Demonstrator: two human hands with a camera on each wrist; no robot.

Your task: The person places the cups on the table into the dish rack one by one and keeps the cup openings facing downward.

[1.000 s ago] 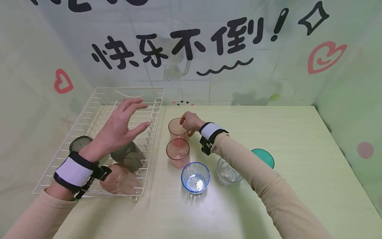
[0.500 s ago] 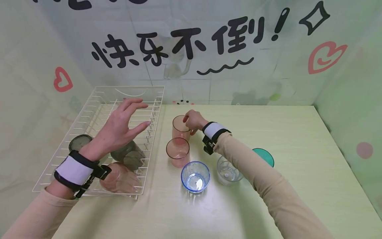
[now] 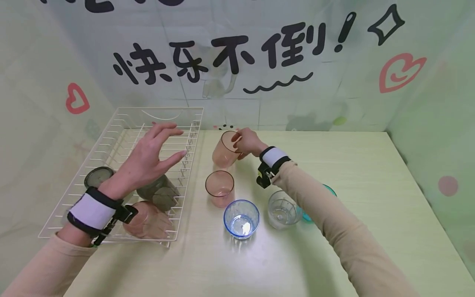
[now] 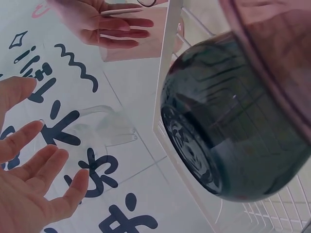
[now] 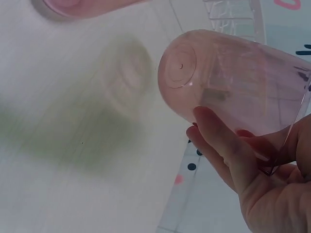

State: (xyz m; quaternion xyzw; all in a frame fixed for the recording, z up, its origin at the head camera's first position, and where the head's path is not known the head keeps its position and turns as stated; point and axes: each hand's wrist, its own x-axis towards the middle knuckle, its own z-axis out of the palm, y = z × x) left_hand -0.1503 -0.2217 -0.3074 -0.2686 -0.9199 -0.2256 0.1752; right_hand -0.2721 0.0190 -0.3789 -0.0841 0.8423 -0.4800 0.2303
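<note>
My right hand (image 3: 249, 142) grips a pink drinking glass (image 3: 224, 154) by its rim and side, some fingers inside the mouth. The right wrist view shows that glass (image 5: 218, 77) tilted and lifted off the table, its shadow below. My left hand (image 3: 142, 159) hovers over the rack with fingers spread, holding nothing; the left wrist view shows the same loose hand (image 4: 39, 179). Beneath it in the rack lie a dark grey glass (image 3: 163, 194) and a pink glass (image 3: 146, 222). A second pink glass (image 3: 220, 189) stands upright on the table, nearer than the held one.
A white wire rack (image 3: 178, 222) occupies the left side, with another dark glass (image 3: 98, 177) at its left. A blue-rimmed glass (image 3: 241, 225) and a clear glass (image 3: 282, 214) stand in front; a teal glass (image 3: 306, 217) is partly hidden by the right forearm. A printed curtain (image 3: 230, 111) hangs behind.
My right hand has raised the far pink glass from the table, moved it slightly right and back, and tilted it. My left hand has stayed in place.
</note>
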